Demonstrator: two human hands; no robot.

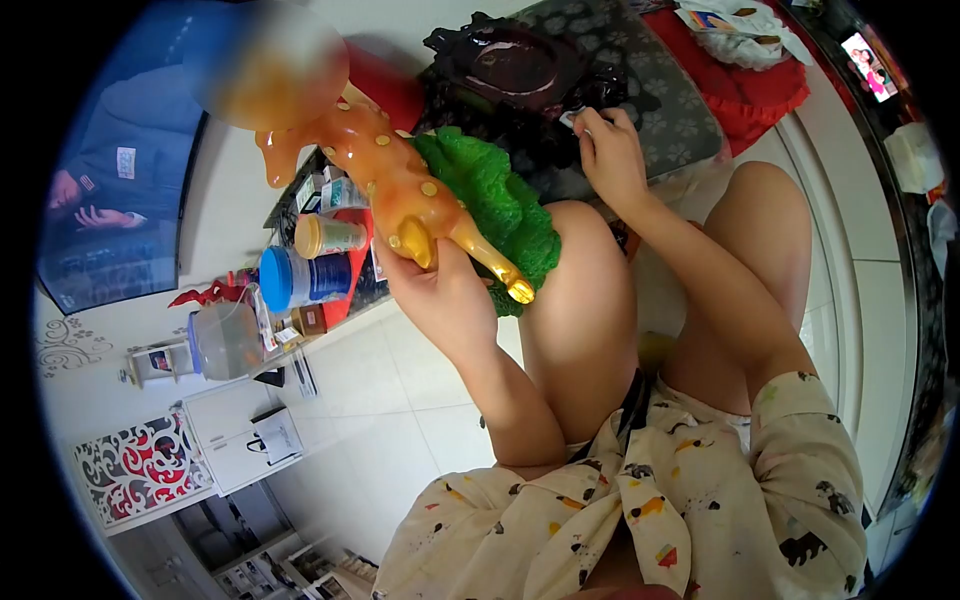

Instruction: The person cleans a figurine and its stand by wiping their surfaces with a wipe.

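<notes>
My left hand point(440, 298) is closed around the rear part of a glossy orange deer figurine point(385, 165) with gold spots and a gold hoof. The figurine lies tilted over my thigh, and a bumpy green leafy part point(490, 185) shows beside it. Its upper end is blurred close to the camera. On the dark patterned tabletop, my right hand point(608, 155) has its fingers pinched on a small white piece point(570, 117), whose kind I cannot make out. Just beyond those fingers lies a dark, ornate, glossy tray-like piece point(515, 65).
A blue-lidded tub point(290, 278), a yellow-lidded jar point(325, 236) and small boxes stand on a shelf at left. A television point(125, 170) is above them. At upper right is a red ruffled cloth point(750, 95) with a white bag; a lit phone point(868, 66) is farther right.
</notes>
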